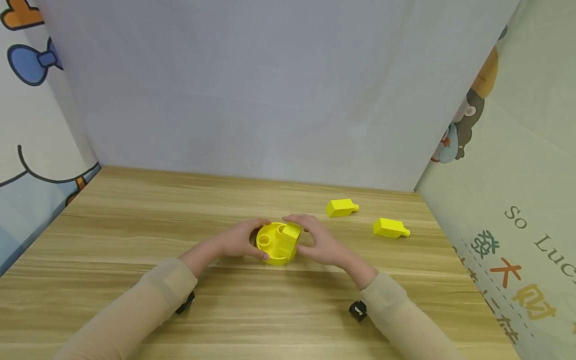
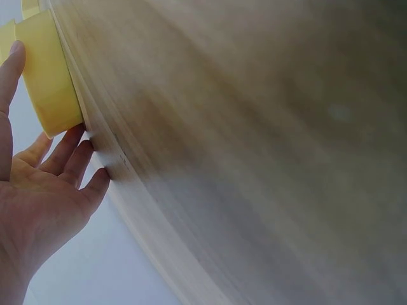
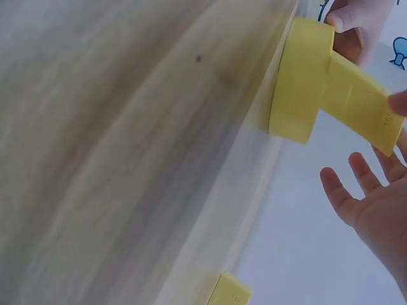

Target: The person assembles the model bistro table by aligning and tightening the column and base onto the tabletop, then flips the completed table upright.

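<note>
A round yellow base with raised ring sockets rests on the wooden table. My left hand grips its left side, thumb at the near rim and fingers round the far side. A yellow block leans in the base's right part, its lower end hidden. My right hand holds this block between thumb and fingers. From the right wrist, the block slants up out of the base, the outer fingers spread. In the left wrist view, the left thumb lies against the base's side.
Two more yellow blocks, each with a round peg, lie to the right: one farther back, one nearer the right edge. A grey-white cloth wall stands behind the table. Printed panels flank both sides.
</note>
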The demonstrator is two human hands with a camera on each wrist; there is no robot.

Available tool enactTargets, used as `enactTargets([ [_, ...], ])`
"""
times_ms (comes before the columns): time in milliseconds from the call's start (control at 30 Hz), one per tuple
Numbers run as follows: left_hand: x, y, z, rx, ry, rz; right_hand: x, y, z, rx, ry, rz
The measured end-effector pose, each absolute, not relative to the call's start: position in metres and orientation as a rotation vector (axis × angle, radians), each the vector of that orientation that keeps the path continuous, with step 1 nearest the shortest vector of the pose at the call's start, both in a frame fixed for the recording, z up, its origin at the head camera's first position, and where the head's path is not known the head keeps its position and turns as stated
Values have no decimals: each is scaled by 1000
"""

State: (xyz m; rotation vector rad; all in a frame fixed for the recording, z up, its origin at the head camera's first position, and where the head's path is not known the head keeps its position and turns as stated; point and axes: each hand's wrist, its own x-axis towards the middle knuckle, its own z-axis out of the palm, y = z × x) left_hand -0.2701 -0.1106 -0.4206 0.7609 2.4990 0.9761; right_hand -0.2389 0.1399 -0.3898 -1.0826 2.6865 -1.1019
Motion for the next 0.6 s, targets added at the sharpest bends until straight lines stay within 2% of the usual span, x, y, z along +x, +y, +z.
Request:
enactTargets([
  [167, -270, -110, -421, 768, 2489, 986, -241, 144, -387, -1104, 2665, -1117],
  [600, -271, -110, -423, 748, 2510, 965, -234, 146, -390, -954, 2825, -1096],
])
